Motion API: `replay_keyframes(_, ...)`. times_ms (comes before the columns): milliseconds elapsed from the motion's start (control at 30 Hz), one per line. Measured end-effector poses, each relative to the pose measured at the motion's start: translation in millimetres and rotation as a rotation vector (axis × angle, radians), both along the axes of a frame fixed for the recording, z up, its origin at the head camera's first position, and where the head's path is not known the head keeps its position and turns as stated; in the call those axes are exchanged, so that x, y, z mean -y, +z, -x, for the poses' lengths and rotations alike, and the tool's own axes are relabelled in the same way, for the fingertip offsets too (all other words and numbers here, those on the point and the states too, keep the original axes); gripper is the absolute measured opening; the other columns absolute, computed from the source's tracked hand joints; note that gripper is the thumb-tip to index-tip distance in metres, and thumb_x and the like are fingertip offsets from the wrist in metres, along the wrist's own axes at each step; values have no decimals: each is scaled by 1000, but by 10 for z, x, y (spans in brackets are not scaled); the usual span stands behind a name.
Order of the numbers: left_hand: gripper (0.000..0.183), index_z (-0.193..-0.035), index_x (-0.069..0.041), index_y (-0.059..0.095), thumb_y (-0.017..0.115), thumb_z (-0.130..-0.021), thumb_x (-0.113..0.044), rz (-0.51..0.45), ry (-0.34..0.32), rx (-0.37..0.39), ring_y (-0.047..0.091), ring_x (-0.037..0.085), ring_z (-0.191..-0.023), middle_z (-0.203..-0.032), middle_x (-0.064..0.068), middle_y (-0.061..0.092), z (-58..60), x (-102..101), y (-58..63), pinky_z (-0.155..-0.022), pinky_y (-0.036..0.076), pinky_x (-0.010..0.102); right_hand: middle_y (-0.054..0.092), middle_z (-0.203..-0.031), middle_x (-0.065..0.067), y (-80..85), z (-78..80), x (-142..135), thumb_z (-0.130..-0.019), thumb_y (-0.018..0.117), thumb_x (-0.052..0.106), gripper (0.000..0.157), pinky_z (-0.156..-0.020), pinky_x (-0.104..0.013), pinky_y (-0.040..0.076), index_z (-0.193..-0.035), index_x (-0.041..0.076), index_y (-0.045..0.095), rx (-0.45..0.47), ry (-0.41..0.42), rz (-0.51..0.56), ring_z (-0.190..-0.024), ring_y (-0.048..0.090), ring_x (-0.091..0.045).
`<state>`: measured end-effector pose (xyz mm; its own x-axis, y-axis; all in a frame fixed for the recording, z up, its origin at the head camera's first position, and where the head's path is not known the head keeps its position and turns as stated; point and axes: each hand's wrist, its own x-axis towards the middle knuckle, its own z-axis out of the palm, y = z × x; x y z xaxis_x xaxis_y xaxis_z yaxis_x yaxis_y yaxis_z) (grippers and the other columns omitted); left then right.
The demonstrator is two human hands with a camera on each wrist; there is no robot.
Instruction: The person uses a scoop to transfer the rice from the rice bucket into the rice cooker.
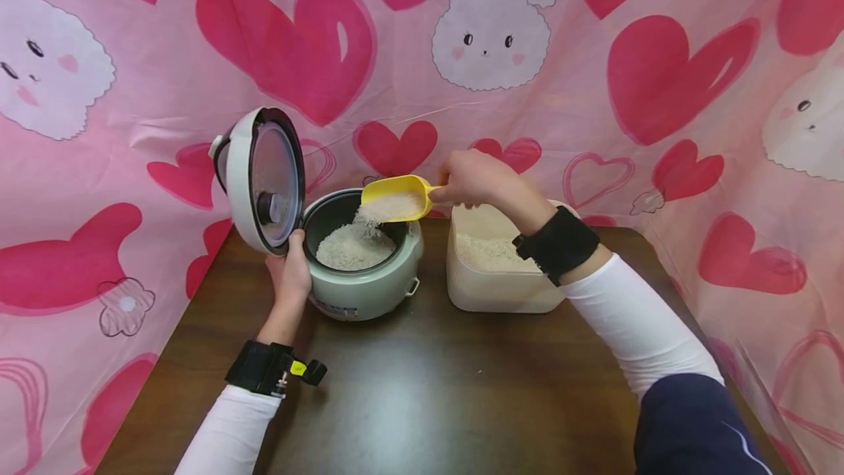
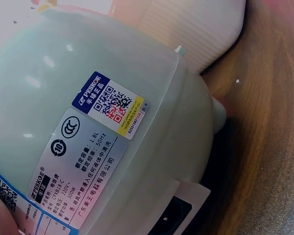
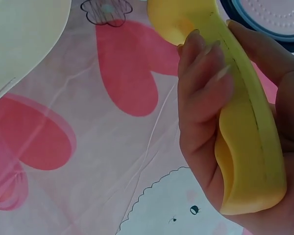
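Note:
My right hand (image 1: pixel 478 180) grips the handle of a yellow scoop (image 3: pixel 245 117), its fingers curled round it. The scoop tilts over the open rice cooker (image 1: pixel 365 292), and white rice (image 1: pixel 392 206) spills from its mouth. Below, more rice (image 1: pixel 356 246) lies heaped in the dark inner pot. The pale green cooker's lid (image 1: pixel 247 182) stands raised at the left. By the hinge, my left hand (image 1: pixel 292 273) touches the cooker, thumb upward; its other fingers are mostly hidden. Labels cover the cooker's side in the left wrist view, where a bit of the left hand (image 2: pixel 0 218) shows.
Right of the cooker stands a cream-coloured bin (image 1: pixel 501 295) holding rice, under the right forearm. Both containers stand on a dark wooden table (image 1: pixel 422 394). A pink cloth (image 1: pixel 395 101) with hearts and rabbits hangs behind and beside the table.

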<state>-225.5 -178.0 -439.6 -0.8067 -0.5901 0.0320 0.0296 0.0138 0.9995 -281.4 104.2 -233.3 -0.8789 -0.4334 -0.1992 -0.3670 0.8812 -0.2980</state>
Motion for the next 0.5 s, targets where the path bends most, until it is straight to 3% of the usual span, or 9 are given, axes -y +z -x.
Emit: replay_keyframes(500, 49, -132, 0, 62, 57, -99, -35, -2, -5, -15, 53, 18, -119, -132, 14, 63, 0, 1, 0, -110, 36, 32, 67, -86, -6, -84, -68, 125, -93, 73, 30, 24, -73, -37, 53, -103, 9, 69, -132, 37, 2, -78, 61, -26)
